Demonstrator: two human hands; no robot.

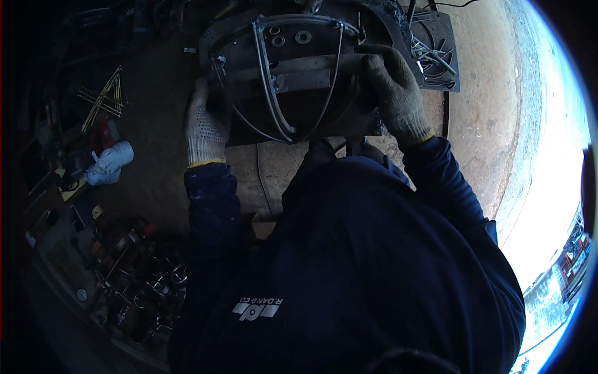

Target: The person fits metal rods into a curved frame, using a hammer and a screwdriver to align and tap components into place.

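Observation:
A bent metal rod frame [264, 62] lies on a dark metal worktop [367, 87], its rods meeting in a point toward me. Across it runs a flat metal bar [305, 65]. My right hand [399, 98], in a knitted work glove, has its fingers curled round the bar's right end. At the left end is my left hand [207, 124], gloved too, its fingers pointing away from me and seemingly gripping the bar; shadow hides its thumb side. A paler flat piece [303, 80] sits just nearer than the bar. Several metal rings [303, 37] lie inside the frame.
At the far right a dark stand [450, 47] carries loose metal rods. Thin yellowish rods [111, 100] lie crossed on the left, beyond a white bundle [109, 163]. Several metal parts [146, 274] crowd the lower left. A cable [261, 177] runs along the floor.

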